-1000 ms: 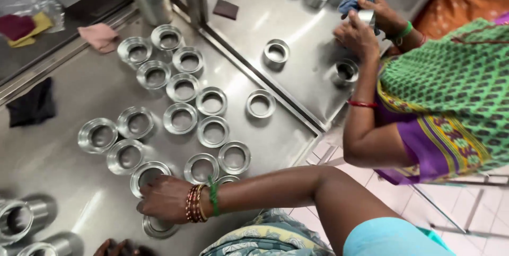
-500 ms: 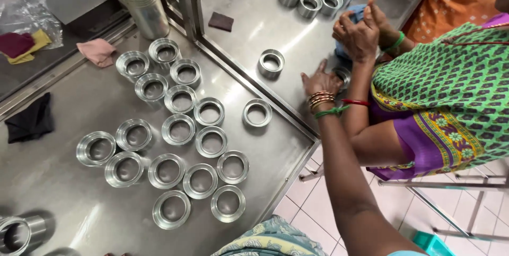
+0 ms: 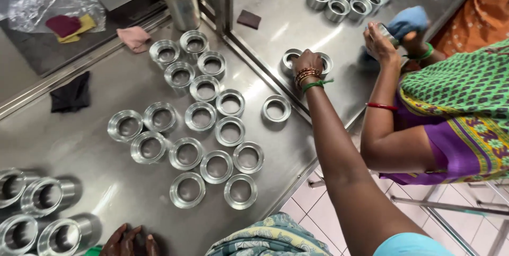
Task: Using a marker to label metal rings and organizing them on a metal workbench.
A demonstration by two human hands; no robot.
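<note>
The right hand (image 3: 306,61) has reached farther across the table seam, now gripping a metal ring (image 3: 291,60) on the far steel table (image 3: 297,28). The left hand (image 3: 127,241) rests open at the near table's (image 3: 79,134) edge, where rows of rings (image 3: 212,134) leave bare steel only at left.

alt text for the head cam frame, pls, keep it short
The person's right hand reaches across a steel table onto a metal ring on the adjoining table. The left hand rests at the near table edge, beside rows of similar rings. A co-worker opposite wipes a ring with a blue cloth.
</note>
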